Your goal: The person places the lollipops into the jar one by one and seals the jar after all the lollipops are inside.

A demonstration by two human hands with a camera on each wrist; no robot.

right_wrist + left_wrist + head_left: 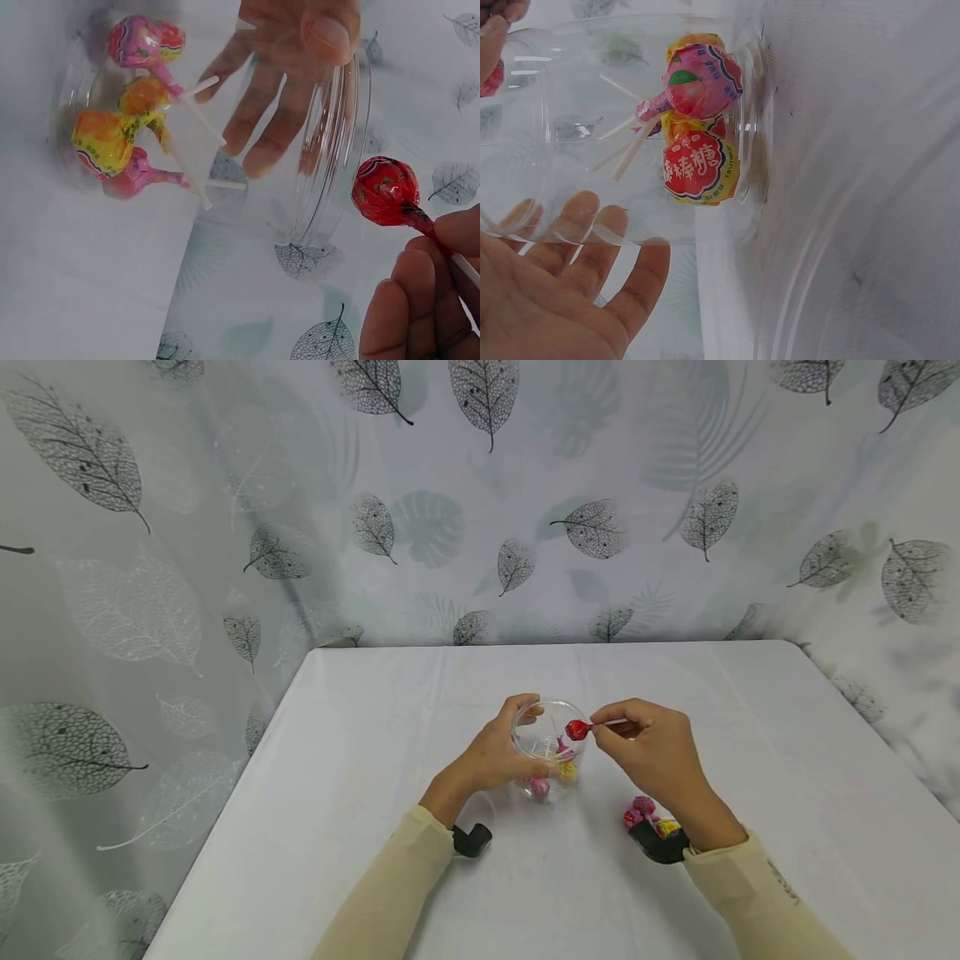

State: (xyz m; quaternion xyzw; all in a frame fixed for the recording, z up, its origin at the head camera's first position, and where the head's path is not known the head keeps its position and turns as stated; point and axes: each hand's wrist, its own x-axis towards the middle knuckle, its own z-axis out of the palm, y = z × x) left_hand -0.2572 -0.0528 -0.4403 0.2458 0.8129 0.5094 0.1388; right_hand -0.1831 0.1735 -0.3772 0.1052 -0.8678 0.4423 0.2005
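Observation:
My left hand [487, 753] grips a clear round jar [339, 150] from its side, fingers and thumb curved about the wall. Several wrapped lollipops lie at the jar's bottom, among them a pink lollipop [697, 86] and a yellow-and-red lollipop [699, 171], white sticks pointing toward the mouth. Between thumb and fingers, my right hand [654, 750] pinches the stick of a red lollipop [385, 191]. Its wrapped head is at the jar's open mouth, just outside the rim in the right wrist view.
More wrapped lollipops [642, 808] lie on the white table [570, 885] beneath my right wrist, partly hidden by the black wrist camera [660, 843]. A clear round piece [491, 810], perhaps a lid, lies by my left wrist. Leaf-patterned curtains [427, 585] surround the table's back and sides.

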